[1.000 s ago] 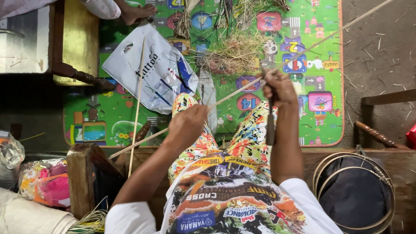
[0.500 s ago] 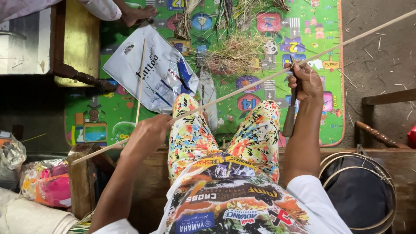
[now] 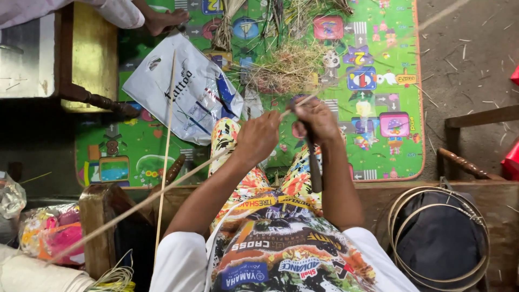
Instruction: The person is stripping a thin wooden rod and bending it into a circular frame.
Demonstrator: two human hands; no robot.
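The person wears a white short-sleeved shirt whose sleeves [image 3: 178, 259] end above the elbow, leaving both forearms bare down to the left hand [image 3: 258, 136] and right hand [image 3: 315, 120]. Over the lap lies a cloth [image 3: 281, 254] crowded with many-coloured printed badges and lettering on a dark ground, crossed by a yellow band. Below it the legs are covered by trousers [image 3: 292, 181] in a bright floral pattern of yellow, orange, red and green. No rings, watch or bracelets show on either wrist.
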